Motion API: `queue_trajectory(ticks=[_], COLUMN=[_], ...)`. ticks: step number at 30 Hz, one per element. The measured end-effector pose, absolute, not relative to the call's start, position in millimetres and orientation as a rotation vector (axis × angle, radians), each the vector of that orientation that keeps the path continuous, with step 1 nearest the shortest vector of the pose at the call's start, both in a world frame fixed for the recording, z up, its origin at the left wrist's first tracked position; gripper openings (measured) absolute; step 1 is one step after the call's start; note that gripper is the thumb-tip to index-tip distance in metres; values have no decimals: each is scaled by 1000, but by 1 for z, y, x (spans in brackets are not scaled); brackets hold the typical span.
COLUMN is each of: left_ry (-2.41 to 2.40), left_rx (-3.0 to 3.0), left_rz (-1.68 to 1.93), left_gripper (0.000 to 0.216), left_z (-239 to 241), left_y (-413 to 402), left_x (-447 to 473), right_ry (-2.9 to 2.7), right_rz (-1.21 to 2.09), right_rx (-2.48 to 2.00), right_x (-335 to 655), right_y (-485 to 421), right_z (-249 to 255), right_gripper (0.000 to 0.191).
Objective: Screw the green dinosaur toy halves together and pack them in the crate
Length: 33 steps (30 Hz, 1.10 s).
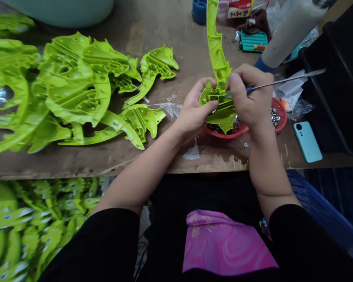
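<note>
My left hand (190, 109) is closed round a lime-green plastic shell part (216, 47), its thumb on the ribbed inner side. The part's long curved arm points away from me. In my right fist (250, 94) is a screwdriver (285, 81) with a blue-marked handle; its metal shaft points right, away from the part. The handle end and right fingertips are close to the part's middle; whether they touch it is hidden. Directly below the part is a red basket (228, 136) of small shiny metal pieces, partly covered by my hands.
Loose green shell parts (76, 78) are heaped on the left of the table. A second red basket rim (284, 113), a light-blue phone (307, 141) and a black bin (338, 78) are at right. A pale post (294, 31) rises behind. Below left are more green parts (41, 223).
</note>
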<state>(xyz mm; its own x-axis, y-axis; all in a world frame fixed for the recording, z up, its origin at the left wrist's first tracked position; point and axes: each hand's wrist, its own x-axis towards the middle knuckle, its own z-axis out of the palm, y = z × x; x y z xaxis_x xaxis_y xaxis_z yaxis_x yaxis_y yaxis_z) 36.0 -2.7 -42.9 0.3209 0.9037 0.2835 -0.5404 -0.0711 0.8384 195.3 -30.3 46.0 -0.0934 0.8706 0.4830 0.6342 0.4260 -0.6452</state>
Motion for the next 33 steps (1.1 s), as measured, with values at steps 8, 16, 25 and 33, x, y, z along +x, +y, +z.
queue_trajectory(ticks=[8,16,25,33], left_ry=[476,561,637,570], left_rx=[1062,1111,1478,1395], left_rz=[1293,1309,1458,1345], left_gripper=[48,41,43,41], left_z=[-43,-32,-32,-24], left_y=[-8,-15,-7,-12], left_x=[44,42,35,32], right_ry=[-1887,-1820,-1802,-1860], right_rz=[186,31,19,124], right_rx=[-1501,-1338,-1345,-1359], right_x=[183,179,171,174], right_y=[-33,-31,-40,-38], right_z=[21,11,12,5], right_gripper=[64,71,65,73])
